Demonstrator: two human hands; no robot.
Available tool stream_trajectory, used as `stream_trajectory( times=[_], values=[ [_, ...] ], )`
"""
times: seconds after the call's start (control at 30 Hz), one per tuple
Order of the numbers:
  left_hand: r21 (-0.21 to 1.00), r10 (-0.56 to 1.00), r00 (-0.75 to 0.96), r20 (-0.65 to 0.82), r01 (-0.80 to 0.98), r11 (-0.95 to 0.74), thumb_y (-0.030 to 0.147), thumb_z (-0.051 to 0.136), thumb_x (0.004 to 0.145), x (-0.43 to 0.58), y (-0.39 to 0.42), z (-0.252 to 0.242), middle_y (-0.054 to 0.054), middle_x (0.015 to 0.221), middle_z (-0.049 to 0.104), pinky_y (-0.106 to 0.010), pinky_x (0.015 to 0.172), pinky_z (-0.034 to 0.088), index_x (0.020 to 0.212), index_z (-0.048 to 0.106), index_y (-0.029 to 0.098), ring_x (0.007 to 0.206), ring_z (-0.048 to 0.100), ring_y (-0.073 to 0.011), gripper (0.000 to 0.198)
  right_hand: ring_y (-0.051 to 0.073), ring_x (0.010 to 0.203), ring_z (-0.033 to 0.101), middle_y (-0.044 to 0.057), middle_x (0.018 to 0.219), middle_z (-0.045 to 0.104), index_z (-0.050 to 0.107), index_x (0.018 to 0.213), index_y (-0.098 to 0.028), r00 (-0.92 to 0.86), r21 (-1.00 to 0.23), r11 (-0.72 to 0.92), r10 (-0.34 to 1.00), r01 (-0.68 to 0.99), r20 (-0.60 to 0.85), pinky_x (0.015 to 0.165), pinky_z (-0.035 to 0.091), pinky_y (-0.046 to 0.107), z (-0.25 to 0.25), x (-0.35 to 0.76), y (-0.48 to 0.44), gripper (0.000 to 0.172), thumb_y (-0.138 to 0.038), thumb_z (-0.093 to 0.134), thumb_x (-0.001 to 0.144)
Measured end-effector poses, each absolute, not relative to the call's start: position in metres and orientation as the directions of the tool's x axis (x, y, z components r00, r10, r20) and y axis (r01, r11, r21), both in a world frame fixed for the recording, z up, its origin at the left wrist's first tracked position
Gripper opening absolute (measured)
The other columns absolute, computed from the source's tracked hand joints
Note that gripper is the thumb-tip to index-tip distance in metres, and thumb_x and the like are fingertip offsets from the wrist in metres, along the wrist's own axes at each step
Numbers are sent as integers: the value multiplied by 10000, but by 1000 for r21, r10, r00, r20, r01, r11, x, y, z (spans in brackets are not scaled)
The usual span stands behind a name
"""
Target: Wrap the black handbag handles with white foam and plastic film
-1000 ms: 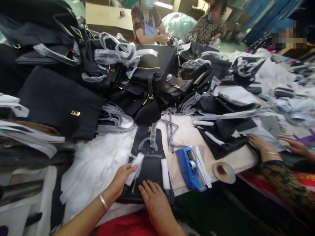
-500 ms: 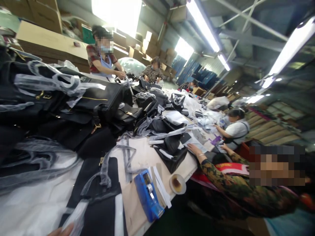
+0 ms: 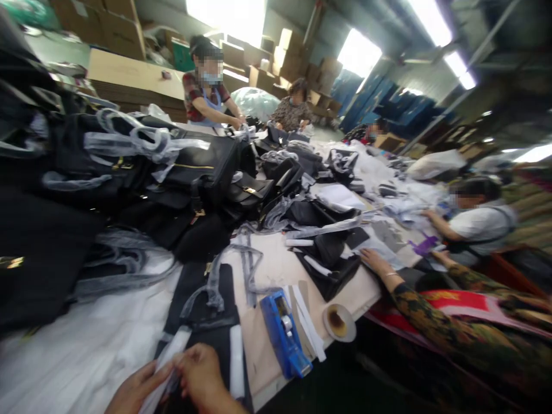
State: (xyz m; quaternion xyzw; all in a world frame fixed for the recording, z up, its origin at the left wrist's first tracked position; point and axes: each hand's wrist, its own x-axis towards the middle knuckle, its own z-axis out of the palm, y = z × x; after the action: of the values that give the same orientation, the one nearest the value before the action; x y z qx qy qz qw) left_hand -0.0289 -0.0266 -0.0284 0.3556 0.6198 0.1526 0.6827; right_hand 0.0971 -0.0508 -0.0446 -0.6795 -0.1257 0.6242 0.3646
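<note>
A flat black bag [image 3: 202,310] lies in front of me on the table, its handle wrapped in clear film. At the bottom edge my left hand [image 3: 135,391] and my right hand [image 3: 200,376] meet over the bag's near end. Both pinch a white foam strip [image 3: 166,362] that runs up from between their fingers. A second white strip [image 3: 236,359] lies on the bag just right of my right hand.
A blue tape dispenser [image 3: 284,333] and a tape roll [image 3: 339,322] sit near the table's edge on the right. Heaped black bags [image 3: 142,178] fill the left and back. White padding [image 3: 81,345] lies at left. A co-worker's patterned sleeve [image 3: 435,328] reaches in from the right; other people work farther back.
The view swung up and right, then dropped partly back. My right hand left the bag's flat surface and now joins my left hand on the white strip.
</note>
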Motion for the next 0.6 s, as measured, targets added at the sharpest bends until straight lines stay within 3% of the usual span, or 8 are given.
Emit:
stream_trajectory(
  times=[0.07,0.17,0.6],
  values=[
    [716,679,229,-698,192,671,623,769,637,-28,-27,-21,-47,741,728,-293,622,492,831,691,143,689,650,-233,524,53,364,373,-74,505,492,513,655,-192,136,-655,-691,650,-305,-748,312,296,165,-42,101,-50,334,-453,720,681],
    [722,687,232,-688,126,680,569,707,751,-26,-27,-18,-41,742,698,-277,632,468,868,677,139,697,627,-209,446,41,376,400,-84,525,500,501,689,-189,60,-649,-679,674,-343,-737,330,346,155,-48,102,-49,439,-573,712,663],
    [685,666,190,-722,56,727,604,620,813,-22,-27,-21,-27,677,652,-268,581,452,815,664,154,613,585,-178,452,55,353,485,-68,468,545,480,704,-183,24,-598,-700,642,-391,-767,348,409,158,-50,94,-48,527,-673,672,669]
  ],
)
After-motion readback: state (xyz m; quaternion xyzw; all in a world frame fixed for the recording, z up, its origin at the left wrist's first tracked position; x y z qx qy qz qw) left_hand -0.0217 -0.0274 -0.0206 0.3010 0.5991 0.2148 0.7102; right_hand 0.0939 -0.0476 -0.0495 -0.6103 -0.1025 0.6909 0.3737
